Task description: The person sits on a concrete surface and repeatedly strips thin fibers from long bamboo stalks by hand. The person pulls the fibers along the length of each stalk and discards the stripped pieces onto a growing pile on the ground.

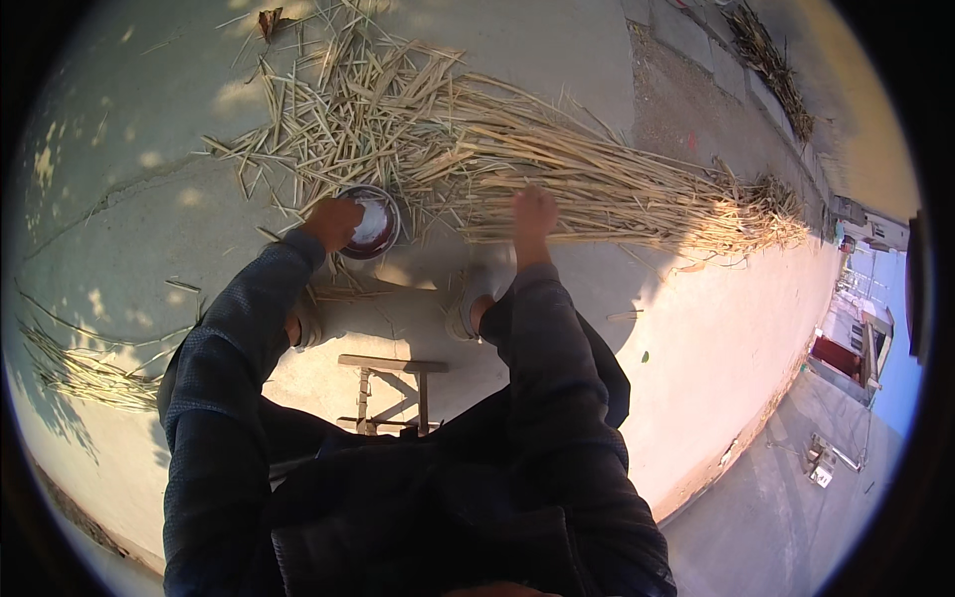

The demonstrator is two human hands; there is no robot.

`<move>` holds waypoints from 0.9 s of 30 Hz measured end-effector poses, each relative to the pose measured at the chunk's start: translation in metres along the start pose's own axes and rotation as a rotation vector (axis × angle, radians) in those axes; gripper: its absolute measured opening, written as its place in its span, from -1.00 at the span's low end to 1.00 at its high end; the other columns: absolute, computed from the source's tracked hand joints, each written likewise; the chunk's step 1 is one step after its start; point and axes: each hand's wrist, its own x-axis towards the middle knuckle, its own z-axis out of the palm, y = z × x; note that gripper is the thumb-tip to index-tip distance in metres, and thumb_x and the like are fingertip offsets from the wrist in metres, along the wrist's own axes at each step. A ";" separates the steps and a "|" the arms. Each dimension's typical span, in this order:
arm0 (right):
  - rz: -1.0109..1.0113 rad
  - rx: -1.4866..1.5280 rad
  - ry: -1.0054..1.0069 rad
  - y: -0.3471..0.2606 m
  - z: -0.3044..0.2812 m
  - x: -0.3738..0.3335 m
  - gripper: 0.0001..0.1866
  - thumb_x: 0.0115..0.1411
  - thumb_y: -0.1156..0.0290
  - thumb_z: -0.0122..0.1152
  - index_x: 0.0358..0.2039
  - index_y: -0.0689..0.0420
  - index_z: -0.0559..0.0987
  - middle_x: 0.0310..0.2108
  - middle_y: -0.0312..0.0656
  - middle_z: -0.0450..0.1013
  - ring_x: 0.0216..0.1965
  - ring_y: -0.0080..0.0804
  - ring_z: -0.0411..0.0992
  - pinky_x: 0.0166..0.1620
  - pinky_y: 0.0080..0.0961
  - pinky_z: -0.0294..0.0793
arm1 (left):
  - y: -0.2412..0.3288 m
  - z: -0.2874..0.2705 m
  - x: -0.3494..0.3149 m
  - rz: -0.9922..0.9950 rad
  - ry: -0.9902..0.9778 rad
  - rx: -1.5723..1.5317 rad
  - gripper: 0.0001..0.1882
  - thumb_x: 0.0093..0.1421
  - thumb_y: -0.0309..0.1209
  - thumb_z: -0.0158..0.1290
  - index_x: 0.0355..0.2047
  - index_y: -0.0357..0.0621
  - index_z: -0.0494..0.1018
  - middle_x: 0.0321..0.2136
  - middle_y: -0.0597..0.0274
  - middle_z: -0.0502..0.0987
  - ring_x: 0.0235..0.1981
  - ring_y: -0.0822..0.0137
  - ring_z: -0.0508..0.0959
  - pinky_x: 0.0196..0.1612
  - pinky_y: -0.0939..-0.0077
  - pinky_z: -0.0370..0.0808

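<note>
My left hand (333,223) is at the left side of a round, dark reddish bowl (380,237) with a whitish inside. Its fingers are curled at the rim and look closed on it. Just right of the bowl, my right hand (535,212) is over the near edge of a long bundle of dry, straw-coloured stalks (597,189). Those fingers are bent into a fist, and whatever may be inside them is hidden. Shorter cut pieces of stalk (348,109) lie in a loose heap beyond the bowl.
A small wooden stool (393,364) stands between my legs, close to my feet. More thin stalks (99,378) lie at the left. A dark bundle of twigs (771,65) rests at the far right along an edge. Sunlight and shadow cross the concrete ground (726,328).
</note>
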 end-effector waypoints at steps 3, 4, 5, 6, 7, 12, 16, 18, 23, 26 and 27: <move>0.320 0.215 0.124 -0.010 -0.016 0.021 -0.69 0.22 0.20 0.25 -0.18 0.19 0.63 -0.27 -0.09 0.63 -0.31 -0.20 0.61 -0.27 -0.24 0.59 | 0.017 0.036 0.006 -0.140 -0.149 0.113 -0.76 0.01 -0.44 0.17 -0.27 -0.11 0.49 -0.34 0.09 0.55 -0.36 0.05 0.63 -0.32 0.15 0.55; 0.325 0.216 0.169 -0.012 -0.017 0.030 -0.71 0.28 0.30 0.22 -0.12 0.24 0.59 -0.25 -0.05 0.60 -0.30 -0.20 0.60 -0.29 -0.21 0.59 | 0.020 0.043 0.006 -0.132 -0.169 0.191 -0.76 0.01 -0.46 0.17 -0.27 -0.11 0.48 -0.35 0.10 0.55 -0.38 0.09 0.64 -0.34 0.19 0.55; 0.345 0.220 0.210 -0.013 -0.020 0.037 -0.74 0.34 0.39 0.18 -0.06 0.29 0.55 -0.22 -0.01 0.58 -0.30 -0.20 0.59 -0.30 -0.18 0.58 | 0.022 0.048 0.008 -0.132 -0.203 0.290 -0.76 0.01 -0.47 0.17 -0.26 -0.11 0.48 -0.35 0.11 0.54 -0.40 0.14 0.64 -0.36 0.23 0.55; 0.290 0.031 0.219 -0.014 -0.023 0.043 -0.70 0.33 0.35 0.19 -0.03 0.29 0.53 -0.18 0.03 0.57 -0.25 -0.12 0.58 -0.26 -0.09 0.56 | 0.023 0.053 0.009 -0.134 -0.182 0.303 -0.76 0.02 -0.47 0.17 -0.25 -0.11 0.48 -0.36 0.12 0.54 -0.41 0.17 0.64 -0.37 0.24 0.54; 0.254 -0.158 0.226 -0.014 -0.027 0.050 -0.65 0.32 0.32 0.21 0.00 0.29 0.52 -0.15 0.06 0.55 -0.20 -0.04 0.57 -0.21 -0.01 0.55 | 0.023 0.058 0.010 -0.143 -0.178 0.333 -0.76 0.03 -0.47 0.16 -0.24 -0.11 0.48 -0.36 0.14 0.54 -0.43 0.20 0.64 -0.38 0.26 0.54; 0.455 -0.424 0.079 -0.003 -0.050 0.084 -0.48 0.30 0.17 0.25 0.12 0.27 0.45 -0.04 0.16 0.50 -0.04 0.17 0.49 -0.06 0.21 0.48 | 0.017 0.090 0.014 -0.163 -0.104 0.350 -0.76 0.12 -0.40 0.11 -0.18 -0.10 0.52 -0.33 0.16 0.56 -0.46 0.18 0.65 -0.44 0.22 0.54; 0.467 -0.297 0.057 0.037 -0.059 0.106 -0.44 0.28 0.15 0.29 0.13 0.27 0.43 -0.03 0.16 0.48 -0.08 0.12 0.50 -0.09 0.24 0.49 | 0.006 0.101 0.003 0.050 0.133 -0.013 -0.77 0.04 -0.44 0.15 -0.24 -0.06 0.61 -0.32 0.08 0.65 -0.35 0.00 0.67 -0.32 0.15 0.57; 0.471 -0.226 -0.031 0.062 -0.058 0.125 -0.45 0.28 0.17 0.31 0.13 0.26 0.43 -0.07 0.13 0.47 -0.14 0.05 0.50 -0.14 0.21 0.50 | 0.005 0.101 0.003 -0.033 -0.188 0.059 -0.81 0.01 -0.43 0.17 -0.32 0.00 0.64 -0.40 0.11 0.65 -0.35 0.02 0.68 -0.33 0.16 0.57; 0.799 0.210 0.121 0.081 -0.050 0.143 -0.55 0.30 0.26 0.31 0.08 0.24 0.44 -0.29 0.00 0.47 -0.44 -0.26 0.42 -0.40 0.00 0.46 | 0.015 0.073 0.029 0.007 -0.188 0.158 -0.91 0.05 -0.37 0.15 -0.42 0.00 0.62 -0.54 0.18 0.61 -0.46 0.04 0.65 -0.42 0.16 0.53; 0.836 0.807 0.190 0.038 -0.081 0.149 -0.69 0.33 0.31 0.26 -0.05 0.24 0.48 -0.43 -0.09 0.43 -0.55 -0.34 0.31 -0.49 -0.09 0.37 | 0.026 0.033 0.051 -0.034 -0.179 0.146 -0.93 0.06 -0.33 0.16 -0.48 0.00 0.60 -0.53 0.16 0.60 -0.45 0.04 0.64 -0.42 0.14 0.52; 0.812 0.822 0.194 0.016 -0.093 0.151 -0.73 0.34 0.32 0.24 -0.10 0.24 0.48 -0.46 -0.12 0.42 -0.57 -0.37 0.29 -0.51 -0.12 0.36 | 0.030 0.015 0.057 -0.027 -0.105 0.127 -0.92 0.06 -0.32 0.17 -0.48 0.00 0.59 -0.53 0.15 0.60 -0.44 0.04 0.64 -0.41 0.14 0.52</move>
